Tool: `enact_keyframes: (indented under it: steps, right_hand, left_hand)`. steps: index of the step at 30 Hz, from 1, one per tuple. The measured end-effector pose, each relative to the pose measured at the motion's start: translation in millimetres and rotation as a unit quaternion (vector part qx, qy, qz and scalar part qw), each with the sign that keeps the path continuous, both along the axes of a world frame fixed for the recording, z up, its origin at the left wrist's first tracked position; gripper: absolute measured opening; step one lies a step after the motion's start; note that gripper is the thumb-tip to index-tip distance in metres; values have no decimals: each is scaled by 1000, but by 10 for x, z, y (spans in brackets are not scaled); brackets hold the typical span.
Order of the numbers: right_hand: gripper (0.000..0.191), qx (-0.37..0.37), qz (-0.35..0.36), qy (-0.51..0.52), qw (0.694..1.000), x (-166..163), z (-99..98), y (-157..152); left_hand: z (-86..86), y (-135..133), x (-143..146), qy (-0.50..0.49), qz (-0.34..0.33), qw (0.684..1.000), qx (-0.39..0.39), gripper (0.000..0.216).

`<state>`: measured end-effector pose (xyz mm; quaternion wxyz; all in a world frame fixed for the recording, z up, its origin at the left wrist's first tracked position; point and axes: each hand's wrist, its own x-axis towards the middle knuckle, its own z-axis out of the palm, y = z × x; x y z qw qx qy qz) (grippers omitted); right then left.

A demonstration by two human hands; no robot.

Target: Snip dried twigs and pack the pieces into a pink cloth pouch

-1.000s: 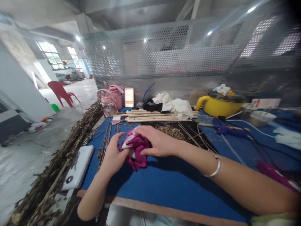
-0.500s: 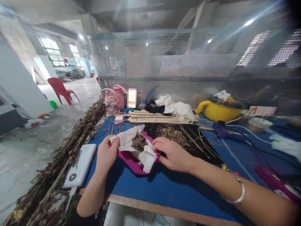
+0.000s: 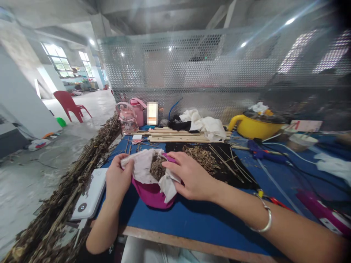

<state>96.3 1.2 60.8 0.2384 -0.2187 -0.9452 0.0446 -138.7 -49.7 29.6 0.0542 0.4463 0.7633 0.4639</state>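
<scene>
A magenta fabric piece [image 3: 155, 196] with a white cloth lining [image 3: 144, 168] is held up over the blue table. Inside the lining lies a clump of brown dried plant bits [image 3: 157, 166]. My left hand [image 3: 119, 177] pinches the white cloth at its left edge, thumb against fingers. On the other side my right hand [image 3: 189, 175] is closed on the right part of the white cloth, its fingers reaching over the dried bits; its fingertips are partly hidden. Behind it, a heap of loose dried plant pieces [image 3: 201, 159] rests on a black cloth [image 3: 233, 171] with several thin stalks.
Pale wooden sticks [image 3: 175, 137] lie across the back, below crumpled white cloth [image 3: 212, 126]. A yellow pot [image 3: 256, 126] and a blue glue gun [image 3: 267, 155] with cords are at right. A white power bank [image 3: 89, 197] and bundled dried stems [image 3: 63, 182] line the left.
My right hand has moved left and inward over the white cloth and dried bits. My left hand has shifted slightly left with its edge, and the magenta fabric hangs a little lower.
</scene>
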Motion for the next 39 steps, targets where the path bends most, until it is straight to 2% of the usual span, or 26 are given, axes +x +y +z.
enact_keyframes:
  steps: [4,11,15,17,20,22,24,26,28,31,33,35,37,39]
  right_hand:
    - [18,-42,-11,-56,997,-20,-39,113]
    - [20,-99,-37,-14,994,89,-108,70]
    - [21,-115,-39,-12,992,180,-101,-22]
    - [21,-126,-33,-29,991,218,-112,-44]
    - [22,-138,-28,-46,989,244,-133,-45]
    - [22,-140,-31,-46,989,246,-139,-36]
    - [21,-141,-35,-46,988,246,-140,-30]
    - [22,-142,-40,-45,988,251,-143,-29]
    - [22,-140,-46,-43,988,266,-153,-37]
    - [24,-132,-60,-43,988,314,-166,-68]
    - [24,-129,-69,-52,988,370,-155,-97]
    - [22,-139,-60,-83,985,447,-134,-109]
    - [21,-160,-45,-96,981,540,-130,-74]
    - [34,-143,-75,-46,986,632,-177,30]
  left_hand:
    - [68,33,-120,68,39,997,-2,34]
    - [25,182,-261,114,26,993,-29,31]
    - [8,121,-240,124,11,991,-49,35]
    - [109,32,-159,141,-2,990,-32,44]
    - [392,-13,4,163,-7,986,30,50]
    - [561,121,82,171,-45,984,37,43]
    - [620,393,107,181,-90,979,-22,40]
    - [552,729,92,214,-139,955,-151,40]
    - [405,1028,65,233,-196,913,-270,44]
    - [177,1277,38,234,-251,877,-336,55]
    - [86,1314,27,204,-292,867,-347,57]
    - [59,1292,27,172,-314,876,-324,49]
    - [87,1240,55,167,-289,904,-267,39]
    - [152,1158,128,178,-249,930,-203,34]
